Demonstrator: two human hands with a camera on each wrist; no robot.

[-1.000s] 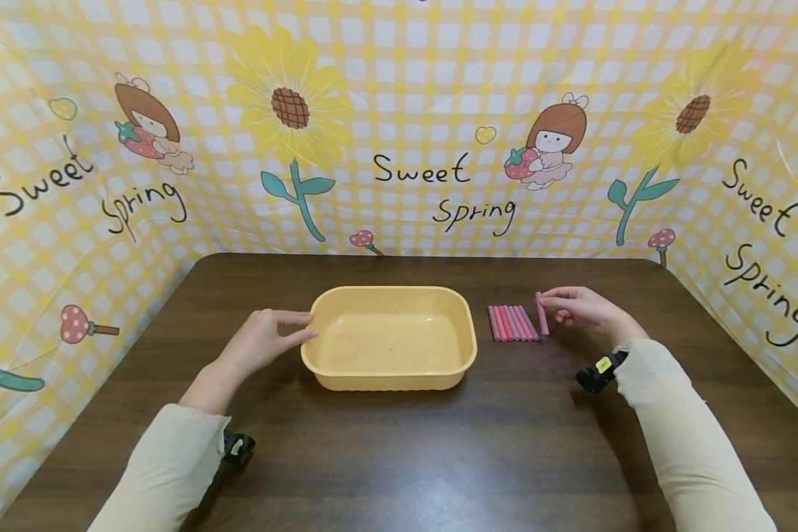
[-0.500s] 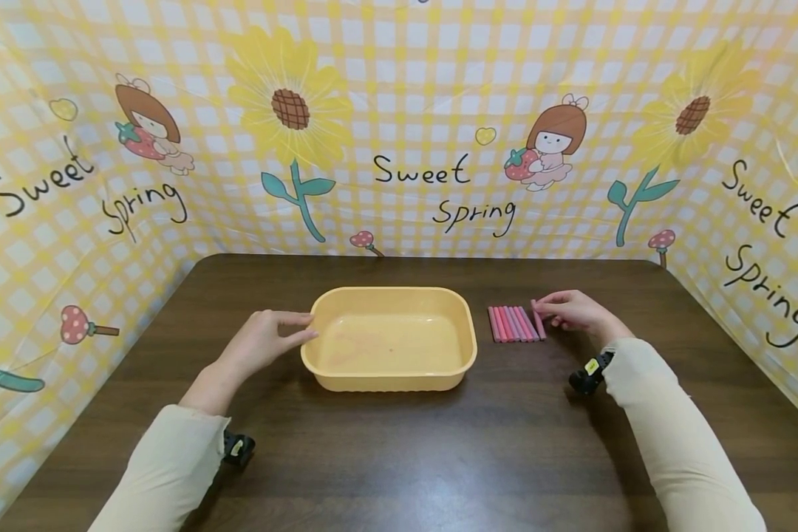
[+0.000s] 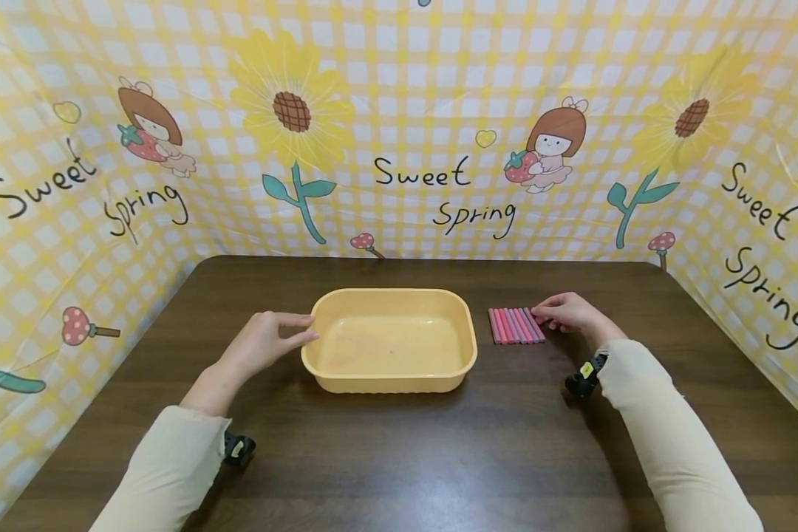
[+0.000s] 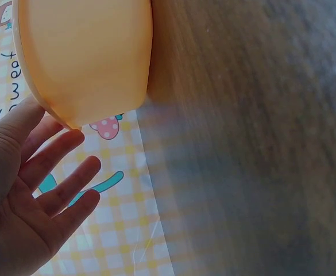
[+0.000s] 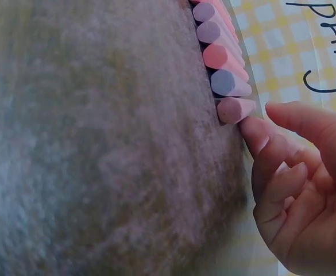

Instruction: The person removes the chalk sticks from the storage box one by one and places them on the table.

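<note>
My left hand pinches the left rim of a yellow plastic basin between thumb and forefinger, its other fingers spread loosely in the left wrist view. To the right of the basin, several pink, red and purple chalk sticks lie side by side in a flat row. My right hand is at the row's right end. In the right wrist view, a fingertip touches the side of the last, pink chalk stick, while the thumb stands apart from it and the remaining fingers are bent.
Everything rests on a dark brown wooden table. A yellow checked cloth with printed flowers and lettering hangs behind it and along both sides. Black wrist cameras sit at both sleeve cuffs.
My right hand has moved left and lowered the pink chalk stick from a raised tilt to lie flat against the row, then loosened its pinch. The left hand and basin stay put.
</note>
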